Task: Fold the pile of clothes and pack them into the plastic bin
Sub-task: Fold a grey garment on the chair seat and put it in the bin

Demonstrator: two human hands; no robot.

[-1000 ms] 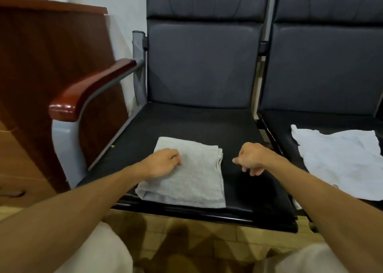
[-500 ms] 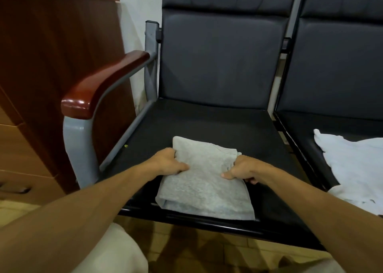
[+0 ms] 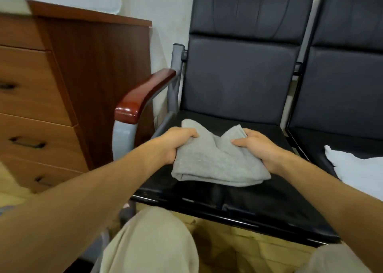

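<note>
Right now both hands are clamped on a folded grey garment (image 3: 217, 163), one at each side. The left hand (image 3: 176, 144) grips its left edge with the fingers curled over the top. The right hand (image 3: 259, 148) holds the right edge, thumb lying on the cloth and fingers wrapped round the far corner. The two far corners stick up between the hands and the middle sags, so the bundle looks bunched rather than flat. It sits low over the black chair seat (image 3: 228, 202), towards the front; I cannot tell whether its near edge touches the seat. On the neighbouring seat to the right lies a white garment (image 3: 358, 169), well apart from the grey one. A glossy wooden armrest (image 3: 143, 98) stands to the left, with a wooden chest of drawers (image 3: 41, 98) beyond it.
</note>
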